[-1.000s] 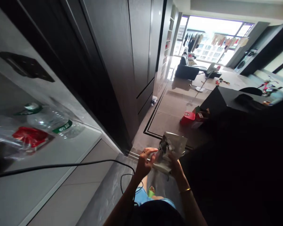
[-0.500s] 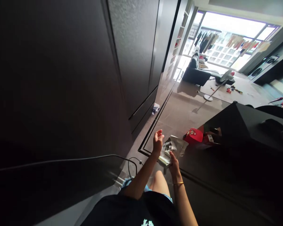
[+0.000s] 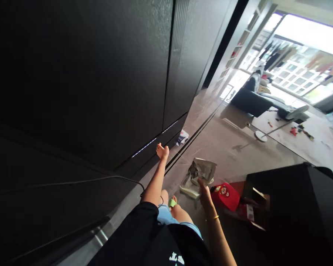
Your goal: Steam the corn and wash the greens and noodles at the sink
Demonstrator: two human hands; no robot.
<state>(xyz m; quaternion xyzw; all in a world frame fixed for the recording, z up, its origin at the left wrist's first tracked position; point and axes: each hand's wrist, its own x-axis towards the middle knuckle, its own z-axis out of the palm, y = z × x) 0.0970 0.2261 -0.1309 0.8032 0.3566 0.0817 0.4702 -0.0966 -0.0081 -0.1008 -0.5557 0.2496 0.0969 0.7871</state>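
Note:
My left hand point(image 3: 162, 151) is stretched forward, fingers apart and holding nothing, in front of the lower edge of a dark cabinet point(image 3: 100, 92). Whether the fingertips touch the drawer front point(image 3: 147, 149) I cannot tell. In my right hand point(image 3: 205, 194) is a crumpled, silvery-beige plastic pouch point(image 3: 207, 170) with dark print on its left side. The thumb lies over the pouch; the other fingers are hidden behind it. A red cap-like item point(image 3: 228, 195) with a round face picture lies just right of that hand.
A black cable point(image 3: 100, 180) hangs across the cabinet on the left. On the floor by the cabinet lies a small box point(image 3: 182, 137). A dark counter point(image 3: 283, 192) stands at right. Farther off are a fan point(image 3: 261, 136), a sofa point(image 3: 248, 101) and scattered toys.
My left hand has moved away from the pouch, leftward toward the cabinet drawer. The right hand keeps hold of the pouch. The view has turned left, and the room has shifted right.

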